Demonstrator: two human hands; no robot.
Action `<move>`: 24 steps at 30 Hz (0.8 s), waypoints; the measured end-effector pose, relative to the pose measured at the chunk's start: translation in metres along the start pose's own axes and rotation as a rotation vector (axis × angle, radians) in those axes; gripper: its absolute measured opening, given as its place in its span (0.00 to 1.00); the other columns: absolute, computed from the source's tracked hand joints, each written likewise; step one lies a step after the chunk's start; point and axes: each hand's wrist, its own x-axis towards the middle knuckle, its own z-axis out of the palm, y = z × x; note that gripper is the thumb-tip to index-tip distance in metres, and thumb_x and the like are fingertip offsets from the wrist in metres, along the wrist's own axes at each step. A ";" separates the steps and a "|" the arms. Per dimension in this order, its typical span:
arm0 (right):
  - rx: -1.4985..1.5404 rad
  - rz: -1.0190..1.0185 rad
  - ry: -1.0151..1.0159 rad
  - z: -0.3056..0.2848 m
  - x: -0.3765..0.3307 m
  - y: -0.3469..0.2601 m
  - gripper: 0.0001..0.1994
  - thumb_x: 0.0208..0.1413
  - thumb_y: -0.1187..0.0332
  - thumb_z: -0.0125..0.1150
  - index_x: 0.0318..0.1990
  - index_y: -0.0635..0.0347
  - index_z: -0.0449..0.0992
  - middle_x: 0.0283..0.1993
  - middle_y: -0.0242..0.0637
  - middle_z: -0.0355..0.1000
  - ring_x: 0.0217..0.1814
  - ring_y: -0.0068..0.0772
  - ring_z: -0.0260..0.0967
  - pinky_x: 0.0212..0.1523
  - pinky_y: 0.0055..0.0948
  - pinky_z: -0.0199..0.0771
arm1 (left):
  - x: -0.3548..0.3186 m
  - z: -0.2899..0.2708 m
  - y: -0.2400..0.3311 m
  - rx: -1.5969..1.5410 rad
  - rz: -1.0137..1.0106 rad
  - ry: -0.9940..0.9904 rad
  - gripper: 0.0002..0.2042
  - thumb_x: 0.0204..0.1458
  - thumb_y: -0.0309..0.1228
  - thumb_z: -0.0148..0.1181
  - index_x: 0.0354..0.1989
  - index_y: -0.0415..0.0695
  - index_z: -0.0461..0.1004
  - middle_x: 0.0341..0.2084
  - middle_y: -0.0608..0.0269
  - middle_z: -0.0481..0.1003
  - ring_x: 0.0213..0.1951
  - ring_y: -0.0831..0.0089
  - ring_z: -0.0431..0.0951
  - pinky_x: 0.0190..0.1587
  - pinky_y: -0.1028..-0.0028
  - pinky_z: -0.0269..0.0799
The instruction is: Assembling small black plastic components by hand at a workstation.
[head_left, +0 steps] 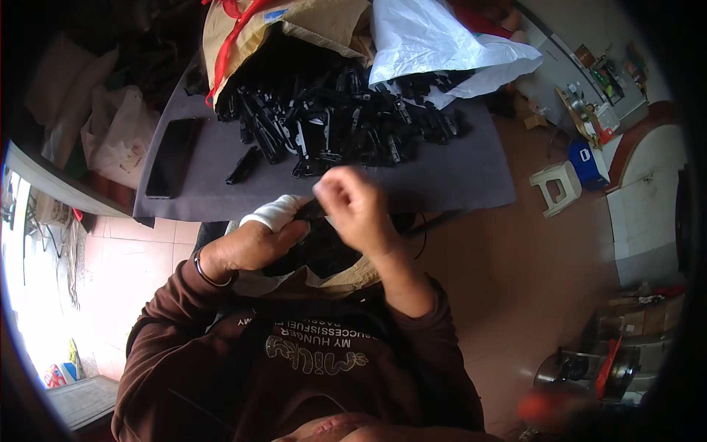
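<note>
The grey-covered table (479, 169) is filling the space ahead. The tan sack (317, 18) and the white bag (442, 44) are lying open on it, mouths facing a pile of black parts (317, 125). A tan-rimmed bag (361, 272) is sitting at lap level.

Left hand (254, 243): fingers, under a white covering (278, 212), are pinching a dark part (311, 209) near the table's front edge. Right hand (357, 210): fingers are curling close beside it; blur is hiding whether they are gripping, cannot tell.

Judgement: working well here means the left pinch is staying firm, the right is moving in short strokes, and bare fingertips are avoiding any sharp edges.
</note>
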 end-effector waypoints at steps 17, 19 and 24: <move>0.038 -0.074 -0.306 -0.030 0.008 -0.017 0.04 0.53 0.74 0.64 0.34 0.64 0.75 0.24 0.33 0.71 0.24 0.20 0.67 0.25 0.20 0.66 | -0.004 0.000 -0.014 -0.006 -0.017 0.163 0.18 0.55 0.21 0.48 0.56 0.37 0.63 0.37 0.58 0.72 0.40 0.72 0.72 0.44 0.75 0.69; 0.107 0.014 -0.368 -0.023 0.005 -0.020 0.05 0.54 0.74 0.63 0.31 0.63 0.73 0.22 0.31 0.70 0.23 0.18 0.66 0.23 0.20 0.65 | -0.006 0.003 -0.006 0.008 0.009 0.139 0.20 0.54 0.21 0.50 0.56 0.36 0.62 0.40 0.55 0.72 0.43 0.69 0.72 0.47 0.73 0.69; 0.314 0.161 -0.286 -0.012 -0.005 -0.011 0.07 0.58 0.71 0.61 0.30 0.62 0.71 0.21 0.25 0.68 0.19 0.11 0.61 0.20 0.15 0.61 | -0.008 0.006 0.002 0.230 0.231 0.117 0.25 0.53 0.26 0.58 0.58 0.33 0.59 0.46 0.44 0.70 0.48 0.58 0.72 0.50 0.69 0.68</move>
